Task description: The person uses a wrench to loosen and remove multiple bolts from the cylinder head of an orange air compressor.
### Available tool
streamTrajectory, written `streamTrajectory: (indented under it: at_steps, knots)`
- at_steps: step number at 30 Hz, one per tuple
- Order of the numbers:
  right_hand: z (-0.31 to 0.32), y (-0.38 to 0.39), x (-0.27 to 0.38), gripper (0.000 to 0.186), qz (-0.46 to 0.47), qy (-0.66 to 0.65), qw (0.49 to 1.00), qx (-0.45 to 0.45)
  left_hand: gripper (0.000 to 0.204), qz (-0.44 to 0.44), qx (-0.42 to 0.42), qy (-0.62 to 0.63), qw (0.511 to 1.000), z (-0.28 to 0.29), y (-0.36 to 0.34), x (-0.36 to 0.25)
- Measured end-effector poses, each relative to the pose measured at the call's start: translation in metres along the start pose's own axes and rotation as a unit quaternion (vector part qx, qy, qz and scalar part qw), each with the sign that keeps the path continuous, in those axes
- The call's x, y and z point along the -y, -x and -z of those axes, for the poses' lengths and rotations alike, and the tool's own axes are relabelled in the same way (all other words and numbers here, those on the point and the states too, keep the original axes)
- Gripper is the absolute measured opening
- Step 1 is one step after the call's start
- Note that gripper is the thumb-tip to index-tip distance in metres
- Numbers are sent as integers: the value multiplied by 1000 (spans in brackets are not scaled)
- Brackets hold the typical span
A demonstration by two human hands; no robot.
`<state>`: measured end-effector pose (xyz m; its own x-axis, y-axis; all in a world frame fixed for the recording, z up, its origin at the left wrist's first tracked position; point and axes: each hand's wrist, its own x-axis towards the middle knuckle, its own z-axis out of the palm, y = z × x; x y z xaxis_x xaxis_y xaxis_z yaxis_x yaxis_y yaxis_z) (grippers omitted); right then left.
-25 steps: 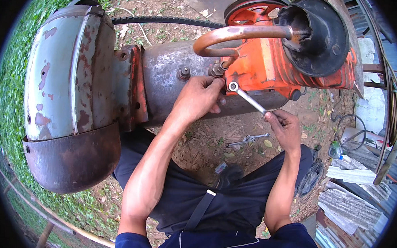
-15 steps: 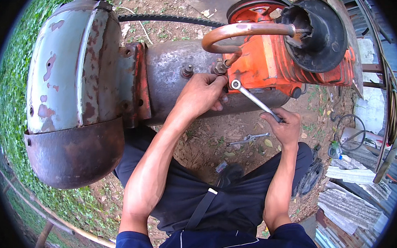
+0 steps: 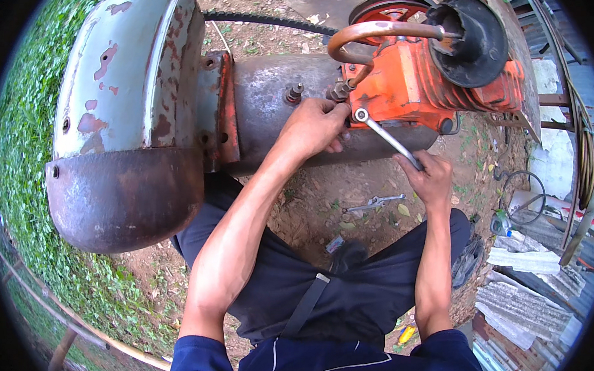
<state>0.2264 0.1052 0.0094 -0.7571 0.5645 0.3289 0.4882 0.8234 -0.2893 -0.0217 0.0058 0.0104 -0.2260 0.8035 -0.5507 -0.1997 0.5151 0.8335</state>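
Well, your right hand (image 3: 431, 178) gripped the slim, silvery wrench (image 3: 391, 137) in curled fingers, its round end at the scuffed orange pump (image 3: 392, 82); your left hand (image 3: 316, 128) was half-closed beside the pipe fitting (image 3: 338, 91), its hold hidden.

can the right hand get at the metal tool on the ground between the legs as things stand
Probably yes: the metal tool lies uncovered, and nothing visible blocks the way to it from the right hand, though that hand is holding a wrench.
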Motion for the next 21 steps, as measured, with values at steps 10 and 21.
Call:
streamTrajectory:
  at_steps: [10, 21]
  knots:
    - [31, 47, 37, 32, -208, -98, 973, 9, 25, -297, -216, -273, 889, -12, 24, 7]
    - [39, 89, -27, 49, -320, -71, 940, 100, 20, -376, -283, -378, 797, -43, 17, 10]
